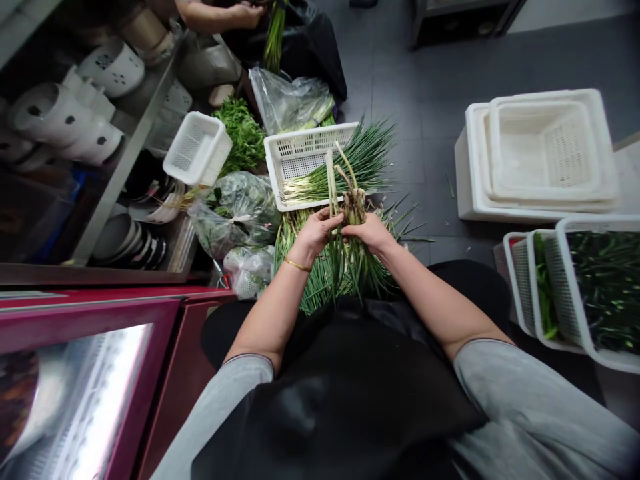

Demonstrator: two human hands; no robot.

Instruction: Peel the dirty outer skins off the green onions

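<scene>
My left hand [320,232] is closed around a few pale-stemmed scallions [331,180], held upright with the white ends away from me. Beside it, my right hand [371,233] grips a bunch of scallions [356,205] with brownish, dirty root ends; the green leaves hang down toward my lap. Just beyond my hands stands a white perforated basket [311,138], with scallions [345,167] lying in it and their green tops spilling over its right side. Under my hands spreads a pile of more scallions [320,290], partly hidden by my forearms.
Bagged greens [240,207], leafy herbs [240,130] and a small white basket [196,148] stand left of the scallions. Stacked white tubs [540,153] and baskets of green vegetables [607,287] are at right. Across from me, another person's hand [247,15] holds green stalks. A red-framed cabinet [165,373] borders my left.
</scene>
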